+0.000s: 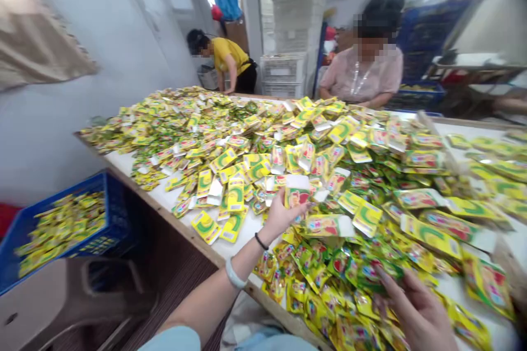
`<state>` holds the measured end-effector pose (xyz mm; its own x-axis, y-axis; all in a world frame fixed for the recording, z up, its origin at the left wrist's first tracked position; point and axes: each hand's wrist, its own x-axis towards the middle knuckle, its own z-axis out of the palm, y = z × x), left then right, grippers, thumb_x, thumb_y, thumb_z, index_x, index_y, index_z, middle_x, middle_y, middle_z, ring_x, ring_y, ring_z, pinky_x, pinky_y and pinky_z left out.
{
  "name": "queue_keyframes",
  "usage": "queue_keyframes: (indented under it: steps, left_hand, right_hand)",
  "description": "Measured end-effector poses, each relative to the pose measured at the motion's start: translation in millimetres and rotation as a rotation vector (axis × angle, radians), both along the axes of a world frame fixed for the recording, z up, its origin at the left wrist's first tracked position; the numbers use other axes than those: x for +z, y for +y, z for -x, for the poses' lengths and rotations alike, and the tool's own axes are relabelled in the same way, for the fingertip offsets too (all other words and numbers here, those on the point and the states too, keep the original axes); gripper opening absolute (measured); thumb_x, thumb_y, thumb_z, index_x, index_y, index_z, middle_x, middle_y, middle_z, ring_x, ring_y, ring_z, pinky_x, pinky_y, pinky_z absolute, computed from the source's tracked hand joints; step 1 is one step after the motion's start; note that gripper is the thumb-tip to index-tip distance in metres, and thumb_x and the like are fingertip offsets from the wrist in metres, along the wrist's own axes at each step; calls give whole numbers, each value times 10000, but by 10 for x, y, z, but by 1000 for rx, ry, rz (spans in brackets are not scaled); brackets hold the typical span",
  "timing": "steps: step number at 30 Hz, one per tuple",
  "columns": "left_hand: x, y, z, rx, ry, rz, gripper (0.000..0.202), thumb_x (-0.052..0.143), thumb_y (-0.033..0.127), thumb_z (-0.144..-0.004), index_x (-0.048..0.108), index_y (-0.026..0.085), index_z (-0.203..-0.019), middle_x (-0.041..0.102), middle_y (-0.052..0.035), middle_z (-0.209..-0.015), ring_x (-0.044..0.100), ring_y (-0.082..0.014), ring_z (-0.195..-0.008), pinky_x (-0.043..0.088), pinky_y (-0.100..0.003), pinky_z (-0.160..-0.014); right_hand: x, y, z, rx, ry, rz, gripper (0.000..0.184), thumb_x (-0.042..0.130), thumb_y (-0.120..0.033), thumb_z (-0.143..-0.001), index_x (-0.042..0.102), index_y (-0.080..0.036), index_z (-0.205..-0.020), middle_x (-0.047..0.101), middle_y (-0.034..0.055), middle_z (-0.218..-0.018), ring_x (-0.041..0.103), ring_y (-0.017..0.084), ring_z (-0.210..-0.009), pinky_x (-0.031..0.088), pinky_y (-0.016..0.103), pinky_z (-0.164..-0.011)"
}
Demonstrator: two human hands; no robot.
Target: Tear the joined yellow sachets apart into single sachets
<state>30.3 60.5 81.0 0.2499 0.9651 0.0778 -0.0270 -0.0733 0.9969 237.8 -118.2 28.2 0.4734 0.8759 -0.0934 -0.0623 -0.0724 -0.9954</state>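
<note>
My left hand [282, 213] holds a small yellow box [298, 195] with a fruit picture. Its white flap stands up at the top, and my thumb lies across the lower front. At the lower right, my right hand [415, 307] is low over a heap of shiny sachets [321, 307], fingers bent around a green sachet [373, 274]. Motion blurs these fingers a little. Between and beyond my hands lie many similar yellow boxes [236, 193], several with white flaps sticking out.
The white table [122, 162] has a wooden edge. A blue crate [107, 205] of yellow packs and a brown stool [53, 296] stand left. Across the table are a person in pink [362, 74] and another in yellow [228, 55]. White crates [284, 71] are stacked behind.
</note>
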Motion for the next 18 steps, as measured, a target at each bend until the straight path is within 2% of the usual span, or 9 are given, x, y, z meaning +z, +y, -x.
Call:
queue_keyframes:
  steps: [3,5,7,9,11,14,16,18]
  left_hand:
    - [41,-102,-75,-352,-182,211,335,676,289,-673,585,130,-953,676,-79,-915,639,-211,-839,487,-332,-795]
    - [86,-239,-128,-588,-208,286,315,664,249,-669,610,140,-959,682,-61,-889,642,-214,-841,484,-338,-810]
    - [126,-391,-185,-724,-167,297,318,676,239,-650,630,150,-951,682,-48,-858,638,-210,-814,493,-326,-787]
    - [141,-522,-236,-779,-119,289,307,690,256,-645,638,158,-931,672,-44,-831,626,-194,-763,506,-305,-727]
    - [125,-614,-268,-797,-97,291,312,689,274,-657,622,166,-941,651,-37,-816,603,-169,-703,507,-285,-665]
    - [79,-675,-276,-785,-19,260,314,673,278,-681,593,158,-959,623,-21,-785,567,-141,-646,491,-263,-614]
    - [57,-685,-271,-763,58,174,327,655,259,-695,582,155,-996,630,-26,-835,572,-153,-706,486,-265,-662]
    - [47,-692,-277,-719,150,52,351,640,228,-700,574,169,-1039,636,-31,-936,576,-175,-817,468,-275,-757]
  right_hand:
    - [319,171,84,77,124,-57,234,688,-333,-729,604,-200,-902,609,13,-716,565,152,-483,485,279,-410]
    - [548,283,148,56,130,-154,174,674,-306,-746,587,-216,-867,606,5,-727,564,145,-486,476,267,-403]
    - [734,372,205,31,76,-241,154,650,-293,-770,580,-228,-890,613,10,-761,544,126,-476,453,248,-391]
    - [852,429,233,32,-27,-302,159,623,-280,-792,578,-241,-939,616,17,-811,521,108,-483,440,236,-404]
    - [907,443,219,96,-205,-330,166,597,-252,-807,582,-249,-973,607,28,-869,548,123,-580,467,241,-483]
    - [919,382,142,327,-585,-300,219,514,-166,-831,585,-248,-1022,579,57,-992,572,186,-875,497,284,-702]
    - [907,304,101,459,-781,-258,300,438,-104,-836,568,-250,-1063,552,70,-1057,542,202,-983,477,312,-798]
    - [890,224,94,508,-877,-198,370,388,-70,-833,543,-258,-1111,526,80,-1075,542,199,-979,470,324,-815]
